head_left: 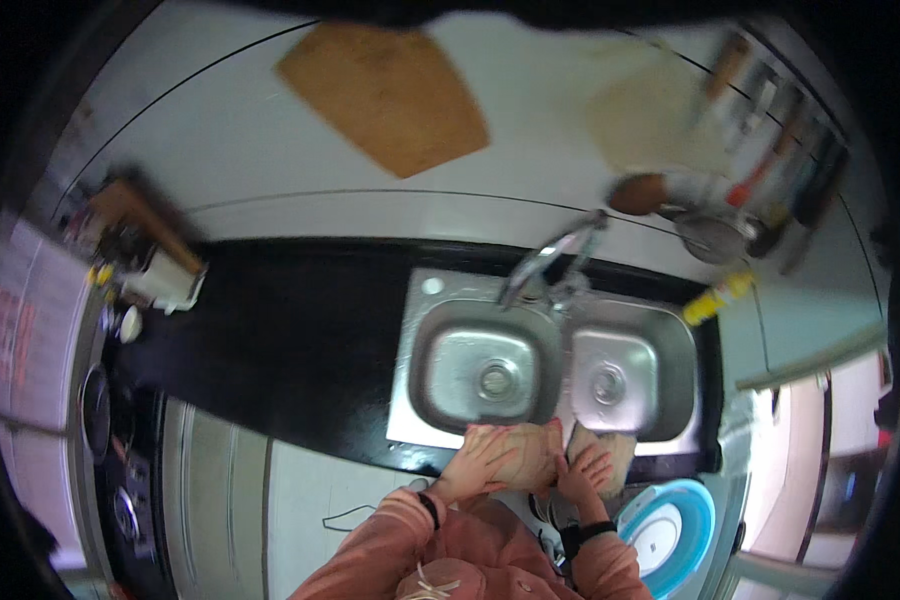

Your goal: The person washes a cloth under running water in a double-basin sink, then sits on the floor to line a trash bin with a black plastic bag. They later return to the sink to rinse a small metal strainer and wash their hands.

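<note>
A beige cloth (529, 458) with red edging hangs over the front rim of the double steel sink (402, 385). My left hand (478, 464) lies on the cloth's left part, fingers stretched out and apart. On its right part rests my right hand (582, 474), fingers also spread, beside a fold that parts the cloth. The undersides of both hands are hidden. Behind the hands, the two sink bowls show bare metal and round drains. A chrome faucet (550, 262) stands at the sink's back edge, between the bowls.
A blue-rimmed basin (705, 520) stands low at my right. Against the right wall is a yellow bottle (718, 298), with utensils and a strainer (715, 236) hanging above. The black counter (300, 340) runs left towards a stove (125, 510). A wooden board (390, 95) hangs on the wall.
</note>
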`<state>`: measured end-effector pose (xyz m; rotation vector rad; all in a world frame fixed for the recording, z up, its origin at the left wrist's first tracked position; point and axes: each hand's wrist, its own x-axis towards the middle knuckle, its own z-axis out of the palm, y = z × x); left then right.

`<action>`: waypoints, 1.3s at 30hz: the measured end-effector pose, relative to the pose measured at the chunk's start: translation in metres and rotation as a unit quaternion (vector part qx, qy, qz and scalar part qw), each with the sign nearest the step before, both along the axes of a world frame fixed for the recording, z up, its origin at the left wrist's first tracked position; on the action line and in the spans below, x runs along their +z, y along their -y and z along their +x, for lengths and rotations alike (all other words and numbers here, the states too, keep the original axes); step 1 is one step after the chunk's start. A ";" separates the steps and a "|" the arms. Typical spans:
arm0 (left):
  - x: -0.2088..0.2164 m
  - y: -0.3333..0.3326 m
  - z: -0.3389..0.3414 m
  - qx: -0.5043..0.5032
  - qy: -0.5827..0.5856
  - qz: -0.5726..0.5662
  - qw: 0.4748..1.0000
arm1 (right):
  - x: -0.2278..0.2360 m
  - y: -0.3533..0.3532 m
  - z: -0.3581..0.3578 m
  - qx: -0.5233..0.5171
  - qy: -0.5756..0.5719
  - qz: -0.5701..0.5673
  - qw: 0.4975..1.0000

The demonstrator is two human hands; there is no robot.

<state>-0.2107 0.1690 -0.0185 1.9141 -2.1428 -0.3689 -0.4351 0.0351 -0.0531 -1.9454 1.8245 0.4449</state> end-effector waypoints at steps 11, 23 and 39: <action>-0.009 -0.121 -0.006 0.173 0.036 -0.058 0.983 | -0.023 0.020 -0.020 0.153 -0.154 -0.102 0.971; -0.022 -0.647 -0.250 0.897 -0.192 0.097 0.386 | 0.073 -0.074 0.063 0.369 0.136 -0.054 0.918; -0.048 -0.631 -0.187 0.820 -0.332 -0.039 0.464 | 0.119 -0.196 0.073 0.520 0.100 -0.027 0.848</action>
